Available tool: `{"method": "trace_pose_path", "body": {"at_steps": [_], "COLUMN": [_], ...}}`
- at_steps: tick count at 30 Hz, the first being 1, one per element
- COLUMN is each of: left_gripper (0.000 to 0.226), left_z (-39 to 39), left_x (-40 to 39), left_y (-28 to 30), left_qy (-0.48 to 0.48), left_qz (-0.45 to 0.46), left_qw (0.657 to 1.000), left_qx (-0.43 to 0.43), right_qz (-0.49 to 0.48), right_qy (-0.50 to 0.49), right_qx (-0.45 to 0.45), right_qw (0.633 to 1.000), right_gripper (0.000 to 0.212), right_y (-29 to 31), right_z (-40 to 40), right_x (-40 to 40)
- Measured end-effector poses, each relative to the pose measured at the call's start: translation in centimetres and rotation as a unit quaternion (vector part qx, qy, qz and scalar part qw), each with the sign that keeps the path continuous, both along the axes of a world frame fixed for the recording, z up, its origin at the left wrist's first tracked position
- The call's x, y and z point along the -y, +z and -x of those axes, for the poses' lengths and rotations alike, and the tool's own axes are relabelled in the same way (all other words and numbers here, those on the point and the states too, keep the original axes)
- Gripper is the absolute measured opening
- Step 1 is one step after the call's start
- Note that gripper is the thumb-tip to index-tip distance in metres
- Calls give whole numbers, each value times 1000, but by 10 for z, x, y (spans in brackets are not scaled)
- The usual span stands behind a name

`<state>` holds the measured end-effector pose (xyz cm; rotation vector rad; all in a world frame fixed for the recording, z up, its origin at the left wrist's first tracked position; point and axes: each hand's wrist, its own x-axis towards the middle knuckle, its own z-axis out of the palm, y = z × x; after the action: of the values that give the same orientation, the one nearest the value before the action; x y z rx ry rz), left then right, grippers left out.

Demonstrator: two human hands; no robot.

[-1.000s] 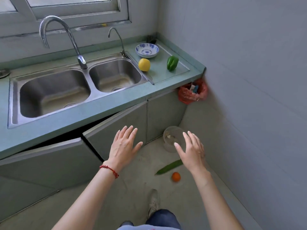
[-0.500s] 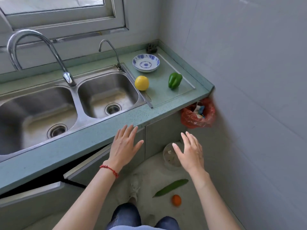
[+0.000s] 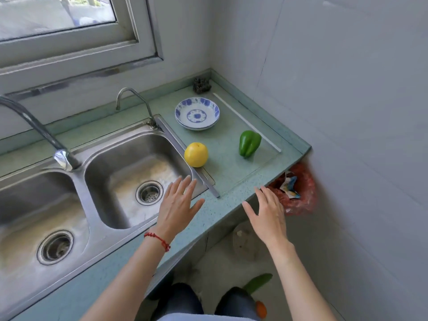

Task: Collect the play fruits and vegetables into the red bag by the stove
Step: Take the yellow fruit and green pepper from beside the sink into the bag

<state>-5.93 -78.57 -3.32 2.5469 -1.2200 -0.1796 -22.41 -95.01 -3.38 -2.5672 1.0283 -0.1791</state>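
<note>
Both hands, left (image 3: pixel 178 205) and right (image 3: pixel 266 214), are held open and empty over the green bench (image 3: pixel 222 200), evidently poised for the round yellow play fruit (image 3: pixel 196 154).

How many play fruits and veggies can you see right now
4. A yellow fruit and a green pepper sit on the counter right of the sink; a green vegetable and an orange fruit lie on the floor, partly hidden by legs. Others may be hidden.

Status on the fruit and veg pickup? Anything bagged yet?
Done: nothing visibly bagged; the red bag shows only paper scraps. In hand: nothing; left hand and right hand are open over the counter edge. Left: yellow fruit, green pepper, plus the floor's cucumber and orange piece.
</note>
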Motion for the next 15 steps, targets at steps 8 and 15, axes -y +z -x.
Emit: {"method": "trace_pose_path", "body": {"at_steps": [8,15], "left_gripper": [63,62], "left_z": [-43,-72], "left_x": [27,51], "left_y": [-2,-6], "left_qy": [-12,11], "left_qz": [13,27], "left_qw": [1000,999], "left_qx": [-14,-26], "right_qz": [-3,-9], "right_qy": [-9,-2], "right_qx": [-5,7], "right_qw": [1000,1000], "right_gripper": [60,60], "right_y": [1,-3], "right_z": [-38,-74], "right_x": [27,55]}}
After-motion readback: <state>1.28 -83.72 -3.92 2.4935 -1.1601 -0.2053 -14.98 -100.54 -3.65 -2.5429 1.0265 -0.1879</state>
